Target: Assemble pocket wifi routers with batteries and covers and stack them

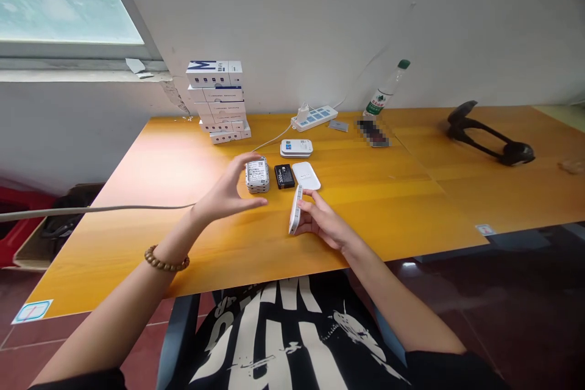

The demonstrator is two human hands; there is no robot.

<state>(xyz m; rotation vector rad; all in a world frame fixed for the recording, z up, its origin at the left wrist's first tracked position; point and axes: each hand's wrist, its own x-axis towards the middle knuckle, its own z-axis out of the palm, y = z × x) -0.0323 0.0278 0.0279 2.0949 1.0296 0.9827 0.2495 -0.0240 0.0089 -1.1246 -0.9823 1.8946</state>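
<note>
Head-worn view looks down at left hand (226, 192) and right hand (322, 222).

Free passage runs rightward over the orange wood-grain tabletop (388, 219) to the black curved stand (491, 134); the slim white device (295, 210) upright in the right hand (324, 222) blocks the middle, and the tall stack of white boxes (217, 100) and white power strip (314, 118) bar the far edge

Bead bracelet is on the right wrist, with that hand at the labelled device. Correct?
No, the side is wrong: the bead bracelet is on the left wrist, not the right. That left hand is the one at the labelled device, as the head view shows.
</note>
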